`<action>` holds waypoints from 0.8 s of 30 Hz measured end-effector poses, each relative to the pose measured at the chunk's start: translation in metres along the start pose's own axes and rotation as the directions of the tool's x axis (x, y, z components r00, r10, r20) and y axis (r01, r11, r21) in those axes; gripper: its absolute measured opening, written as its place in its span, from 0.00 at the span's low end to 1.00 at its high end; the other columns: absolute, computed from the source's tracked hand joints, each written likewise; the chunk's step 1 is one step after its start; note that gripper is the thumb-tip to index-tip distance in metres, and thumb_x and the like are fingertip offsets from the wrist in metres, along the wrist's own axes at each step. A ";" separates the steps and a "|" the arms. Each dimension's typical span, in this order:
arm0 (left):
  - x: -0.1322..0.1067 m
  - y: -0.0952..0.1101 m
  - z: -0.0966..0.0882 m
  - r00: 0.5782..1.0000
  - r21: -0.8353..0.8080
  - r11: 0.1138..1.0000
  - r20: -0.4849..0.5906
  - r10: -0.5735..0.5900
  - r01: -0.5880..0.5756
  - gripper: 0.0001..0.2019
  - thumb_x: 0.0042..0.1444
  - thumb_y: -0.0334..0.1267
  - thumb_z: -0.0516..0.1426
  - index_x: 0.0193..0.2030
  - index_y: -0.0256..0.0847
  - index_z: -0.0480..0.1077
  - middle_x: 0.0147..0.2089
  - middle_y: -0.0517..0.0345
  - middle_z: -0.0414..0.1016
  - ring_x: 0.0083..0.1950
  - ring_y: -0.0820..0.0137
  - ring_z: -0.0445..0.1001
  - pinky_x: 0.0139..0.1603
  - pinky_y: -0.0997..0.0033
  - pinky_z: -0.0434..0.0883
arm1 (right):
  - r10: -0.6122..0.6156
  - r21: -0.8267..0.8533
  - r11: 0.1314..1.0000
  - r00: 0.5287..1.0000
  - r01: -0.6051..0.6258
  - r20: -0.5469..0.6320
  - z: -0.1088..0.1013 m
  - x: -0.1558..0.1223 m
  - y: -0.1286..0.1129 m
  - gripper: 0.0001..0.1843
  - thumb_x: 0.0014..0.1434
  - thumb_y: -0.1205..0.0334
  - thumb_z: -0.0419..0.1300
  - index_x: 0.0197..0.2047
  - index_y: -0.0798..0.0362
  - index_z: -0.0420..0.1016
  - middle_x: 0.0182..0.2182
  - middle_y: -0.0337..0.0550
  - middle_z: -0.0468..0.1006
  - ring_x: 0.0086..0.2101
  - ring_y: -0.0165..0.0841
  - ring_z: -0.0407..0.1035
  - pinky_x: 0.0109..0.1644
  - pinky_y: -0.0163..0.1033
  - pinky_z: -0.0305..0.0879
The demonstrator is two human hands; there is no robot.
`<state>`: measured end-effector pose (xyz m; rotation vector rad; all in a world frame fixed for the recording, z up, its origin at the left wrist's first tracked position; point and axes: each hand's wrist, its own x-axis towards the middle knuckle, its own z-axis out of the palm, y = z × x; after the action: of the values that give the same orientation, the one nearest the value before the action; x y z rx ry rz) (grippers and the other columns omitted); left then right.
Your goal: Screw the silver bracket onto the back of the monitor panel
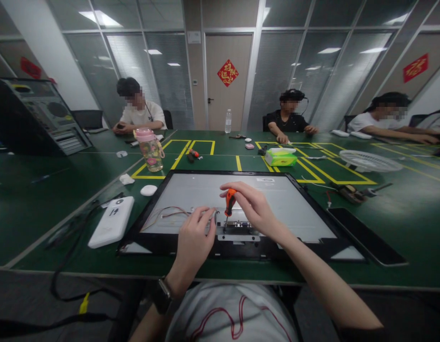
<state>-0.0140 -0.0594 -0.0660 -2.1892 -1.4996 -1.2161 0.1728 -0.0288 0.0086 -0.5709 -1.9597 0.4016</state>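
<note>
An open monitor (298,209) lies flat before me, grey metal back up, black frame around it. Near its front edge sits a metal bracket (237,237) with a row of connector ports. My right hand (253,204) is closed round the orange and black handle of a screwdriver (229,203), held upright with its tip down at the left part of the bracket. Beside it my left hand (196,232) has bent fingers pressed together at the bracket's left end; the fingertips are partly hidden. Thin coloured wires (170,210) run leftward from behind that hand over the panel.
Left of the monitor are a white power bank (113,222), a white round object (148,190) and a pink-lidded bottle (150,149). To the right lie a black slab-like panel (366,236) and a power tool (351,192). Behind stands a tissue pack (280,156). Several people sit across the table.
</note>
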 end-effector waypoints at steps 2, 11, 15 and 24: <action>-0.001 -0.001 0.001 1.000 0.011 1.000 0.021 0.005 -0.005 0.12 0.62 0.29 0.53 0.49 0.41 0.72 0.45 0.52 0.77 0.42 0.64 0.78 0.45 0.66 0.74 | 0.028 0.032 0.999 0.999 -0.027 -0.031 -0.001 0.000 -0.001 0.13 0.68 0.63 0.52 0.52 0.51 0.74 0.38 0.46 0.79 0.38 0.34 0.74 0.45 0.43 0.71; -0.001 -0.001 0.000 0.971 0.053 0.998 0.238 0.019 -0.033 0.19 0.59 0.22 0.49 0.52 0.41 0.70 0.45 0.53 0.76 0.45 0.64 0.76 0.47 0.64 0.73 | 0.257 0.358 0.911 0.962 -0.207 -0.096 -0.003 -0.003 0.012 0.08 0.58 0.56 0.65 0.41 0.47 0.80 0.36 0.42 0.75 0.37 0.34 0.72 0.43 0.43 0.71; -0.001 0.000 -0.001 0.958 0.073 0.996 0.286 0.032 -0.055 0.17 0.59 0.21 0.50 0.49 0.40 0.72 0.43 0.53 0.77 0.45 0.63 0.75 0.46 0.62 0.73 | 0.299 0.511 0.813 0.953 -0.277 0.042 -0.008 -0.004 0.020 0.13 0.65 0.56 0.58 0.51 0.46 0.78 0.41 0.44 0.79 0.44 0.35 0.75 0.53 0.45 0.69; 0.000 -0.001 0.000 0.958 0.063 0.995 0.283 0.053 -0.074 0.15 0.60 0.23 0.50 0.48 0.39 0.72 0.42 0.53 0.77 0.44 0.62 0.75 0.48 0.60 0.73 | 0.391 0.558 0.768 0.920 -0.314 -0.021 -0.010 -0.004 0.029 0.14 0.59 0.52 0.65 0.46 0.49 0.79 0.38 0.43 0.81 0.40 0.34 0.75 0.49 0.43 0.72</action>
<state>-0.0147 -0.0592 -0.0665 -2.4200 -1.5328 -0.8423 0.1900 -0.0064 -0.0048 -0.5693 -1.4953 1.0953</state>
